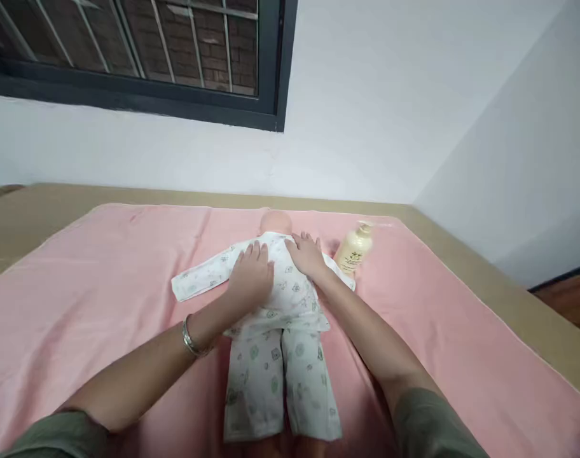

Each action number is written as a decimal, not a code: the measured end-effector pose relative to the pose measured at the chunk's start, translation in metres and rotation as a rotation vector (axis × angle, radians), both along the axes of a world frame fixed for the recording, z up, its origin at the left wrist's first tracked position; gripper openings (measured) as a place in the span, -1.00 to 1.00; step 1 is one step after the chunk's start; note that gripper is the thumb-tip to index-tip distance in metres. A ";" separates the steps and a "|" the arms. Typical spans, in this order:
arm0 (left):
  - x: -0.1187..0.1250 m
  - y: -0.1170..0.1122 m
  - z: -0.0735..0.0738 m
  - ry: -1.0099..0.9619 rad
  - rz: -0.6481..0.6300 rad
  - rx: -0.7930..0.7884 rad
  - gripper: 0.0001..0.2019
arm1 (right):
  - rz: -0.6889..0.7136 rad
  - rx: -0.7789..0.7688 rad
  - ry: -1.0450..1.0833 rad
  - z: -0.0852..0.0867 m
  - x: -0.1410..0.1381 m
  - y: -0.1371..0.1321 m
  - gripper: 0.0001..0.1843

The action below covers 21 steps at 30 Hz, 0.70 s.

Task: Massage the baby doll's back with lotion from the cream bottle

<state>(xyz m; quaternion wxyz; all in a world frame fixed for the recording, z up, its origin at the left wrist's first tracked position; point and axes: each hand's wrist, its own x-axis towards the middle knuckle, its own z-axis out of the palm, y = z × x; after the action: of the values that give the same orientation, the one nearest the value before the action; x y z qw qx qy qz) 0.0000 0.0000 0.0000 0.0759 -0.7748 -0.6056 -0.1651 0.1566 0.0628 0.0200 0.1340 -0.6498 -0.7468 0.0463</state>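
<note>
A baby doll (275,222) lies stretched out on a pink cloth, its head toward the wall. It wears a white printed long-sleeved top (290,289) and matching trousers (256,385). My left hand (252,273) rests flat on the left side of the top, fingers extended, with a silver bracelet on that wrist. On the upper right of the top lies my right hand (306,254), its fingers spread near the doll's shoulder. Neither hand holds anything. The doll's face does not show.
A cream pump bottle (354,248) stands just right of the doll's right-hand sleeve. The pink cloth (109,299) covers most of a tan surface (462,248). White walls (347,114) rise behind and at right, with a dark-framed barred window (271,76) at upper left.
</note>
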 end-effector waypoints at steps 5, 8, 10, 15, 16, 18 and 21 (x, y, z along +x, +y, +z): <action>-0.007 0.017 -0.001 -0.142 0.006 -0.040 -0.51 | 0.186 0.082 -0.097 0.007 -0.019 -0.040 -0.39; -0.013 0.036 0.000 -0.314 -0.003 -0.060 -0.52 | 0.362 0.038 -0.117 0.025 -0.022 -0.065 -0.44; -0.015 0.044 -0.002 -0.403 -0.034 -0.042 -0.51 | 0.344 -0.042 -0.034 0.035 -0.018 -0.068 -0.53; -0.009 0.039 -0.016 -0.505 -0.067 0.002 -0.48 | 0.163 0.105 0.188 0.025 -0.009 -0.035 -0.47; -0.007 0.037 -0.019 -0.521 -0.057 0.014 -0.48 | 0.148 0.127 0.183 0.017 -0.010 -0.028 -0.43; -0.005 0.033 -0.023 -0.550 -0.042 0.040 -0.48 | 0.141 0.114 0.146 0.003 -0.011 -0.019 -0.40; -0.005 0.031 -0.028 -0.581 -0.036 0.073 -0.49 | 0.145 0.085 0.112 -0.010 -0.012 -0.016 -0.40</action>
<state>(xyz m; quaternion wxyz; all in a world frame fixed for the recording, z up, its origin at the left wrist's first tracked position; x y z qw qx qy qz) -0.0047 0.0307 -0.0275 -0.0758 -0.7026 -0.5817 -0.4029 0.1450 0.0472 0.0103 0.1994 -0.5841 -0.7845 0.0603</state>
